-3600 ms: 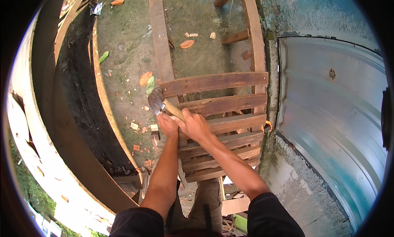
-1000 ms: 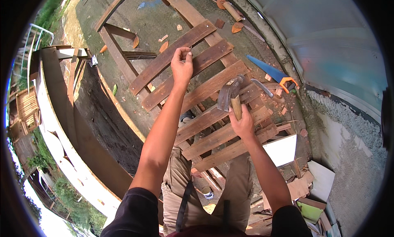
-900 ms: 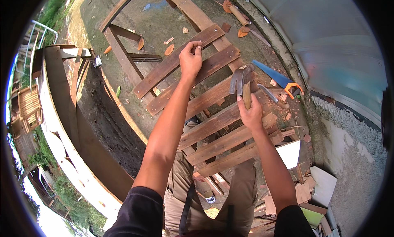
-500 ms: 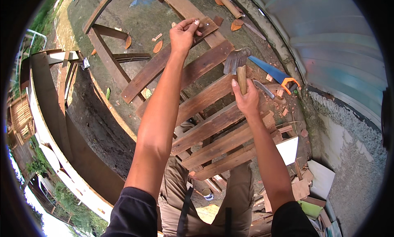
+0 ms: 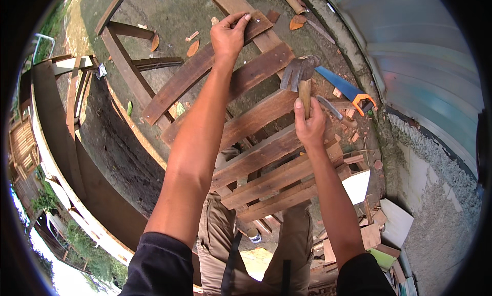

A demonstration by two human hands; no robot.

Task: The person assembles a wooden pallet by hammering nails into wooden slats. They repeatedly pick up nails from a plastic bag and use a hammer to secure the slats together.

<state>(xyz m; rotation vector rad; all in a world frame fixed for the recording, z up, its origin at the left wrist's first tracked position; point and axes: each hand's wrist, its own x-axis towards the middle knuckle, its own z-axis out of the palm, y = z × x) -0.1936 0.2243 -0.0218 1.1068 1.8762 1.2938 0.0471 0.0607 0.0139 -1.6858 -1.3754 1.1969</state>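
My left hand (image 5: 227, 39) rests at the right end of the farthest cross plank (image 5: 179, 86), thumb and fingertips pinched together on its surface. Whatever lies between those fingertips is too small to make out. Shiny nail heads dot that plank close by. My right hand (image 5: 311, 126) is wrapped round the wooden handle of a claw hammer (image 5: 301, 73). The hammer is held upright over the slats, its metal head to the right of my left hand. Both hands are above a slatted brown wooden frame (image 5: 256, 122), whose near slats reach my knees.
A blue handsaw (image 5: 338, 83) with an orange handle and a machete-like blade (image 5: 329, 107) lie to the right. Wood offcuts (image 5: 371, 234) are heaped near the wall (image 5: 435, 193). A small can (image 5: 254, 235) stands between my legs. A curved wooden structure (image 5: 56, 142) runs along the left.
The view has shifted slightly, so the frame sits a little higher and further left. My left fingertips remain pinched at the plank's end, and the hammer stays raised in my right hand.
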